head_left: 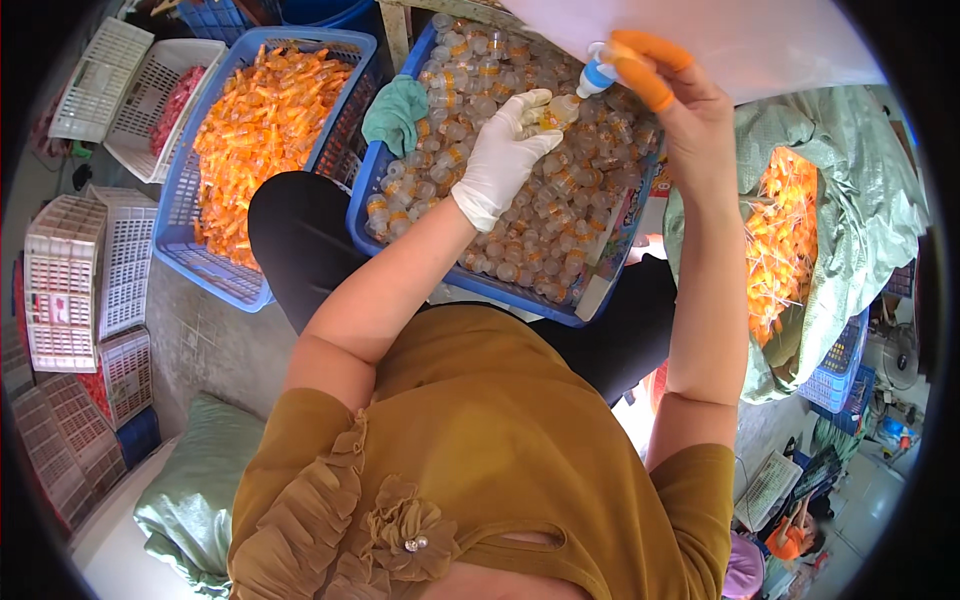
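Observation:
My left hand (503, 160), in a white glove, pinches a small clear plastic bottle-shaped piece (560, 112) with a yellowish tint. My right hand (690, 110) wears orange finger covers and grips a small blue-and-white squeeze bottle (598, 74). The squeeze bottle is tilted, its nozzle down at the clear piece; whether they touch, I cannot tell. Below both hands, a blue crate (358, 205) holds many similar clear plastic pieces (515, 245) with orange bands. A green cloth (396, 112) hangs over the crate's left rim.
To the left stands a blue basket (172, 225) full of orange plastic pieces (265, 130). On the right, an open green sack (870, 190) holds orange pieces with thin white sticks. White baskets (65, 265) line the far left. Another person (790, 535) sits at lower right.

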Available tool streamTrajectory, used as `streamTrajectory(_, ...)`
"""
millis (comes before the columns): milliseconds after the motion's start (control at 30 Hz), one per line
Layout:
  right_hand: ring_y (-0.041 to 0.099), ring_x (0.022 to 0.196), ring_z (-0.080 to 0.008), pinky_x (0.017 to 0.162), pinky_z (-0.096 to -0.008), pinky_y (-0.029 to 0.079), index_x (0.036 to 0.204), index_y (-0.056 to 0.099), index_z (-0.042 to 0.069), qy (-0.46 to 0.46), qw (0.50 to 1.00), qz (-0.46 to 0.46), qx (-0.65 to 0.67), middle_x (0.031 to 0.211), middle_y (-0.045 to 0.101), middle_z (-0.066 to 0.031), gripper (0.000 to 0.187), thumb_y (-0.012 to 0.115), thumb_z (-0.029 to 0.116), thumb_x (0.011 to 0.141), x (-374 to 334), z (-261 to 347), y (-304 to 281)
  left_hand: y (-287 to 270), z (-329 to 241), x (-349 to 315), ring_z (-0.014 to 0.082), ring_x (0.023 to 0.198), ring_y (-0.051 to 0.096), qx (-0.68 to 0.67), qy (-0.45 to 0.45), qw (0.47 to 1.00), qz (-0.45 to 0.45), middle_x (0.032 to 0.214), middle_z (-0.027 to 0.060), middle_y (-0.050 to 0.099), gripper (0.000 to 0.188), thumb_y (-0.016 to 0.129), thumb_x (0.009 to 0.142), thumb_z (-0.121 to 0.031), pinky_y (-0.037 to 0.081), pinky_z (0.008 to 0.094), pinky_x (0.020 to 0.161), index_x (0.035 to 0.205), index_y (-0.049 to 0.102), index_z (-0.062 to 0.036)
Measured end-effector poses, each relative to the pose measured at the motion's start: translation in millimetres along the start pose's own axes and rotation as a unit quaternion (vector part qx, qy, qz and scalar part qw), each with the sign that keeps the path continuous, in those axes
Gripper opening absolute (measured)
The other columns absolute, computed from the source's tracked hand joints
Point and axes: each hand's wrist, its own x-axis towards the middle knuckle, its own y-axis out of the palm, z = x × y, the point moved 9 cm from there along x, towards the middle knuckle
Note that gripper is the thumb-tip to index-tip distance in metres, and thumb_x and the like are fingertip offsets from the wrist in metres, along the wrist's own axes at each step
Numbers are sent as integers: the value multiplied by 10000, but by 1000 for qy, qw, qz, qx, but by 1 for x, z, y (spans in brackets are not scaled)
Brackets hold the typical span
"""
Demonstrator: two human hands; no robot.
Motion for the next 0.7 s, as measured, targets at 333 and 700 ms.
streamTrajectory(333,631,1053,-195,993,-347,447,1170,624,-14,18,992,-29,125,1139,651,-89,289,629,125,916,-4,-21,0,-1,-1,4,151,1092,576,6,12,1000,8,1218,103,573,535,612,851,84,469,259,929,1347,423,17)
streamTrajectory(700,625,999,-154,888,-280,481,1110,650,13,-49,995,-59,66,1059,673,-68,303,698,-21,812,-17,34,0,-4,1,5,107,1024,575,76,-1,997,-5,1127,68,623,464,657,870,-9,471,242,887,1302,488,4)
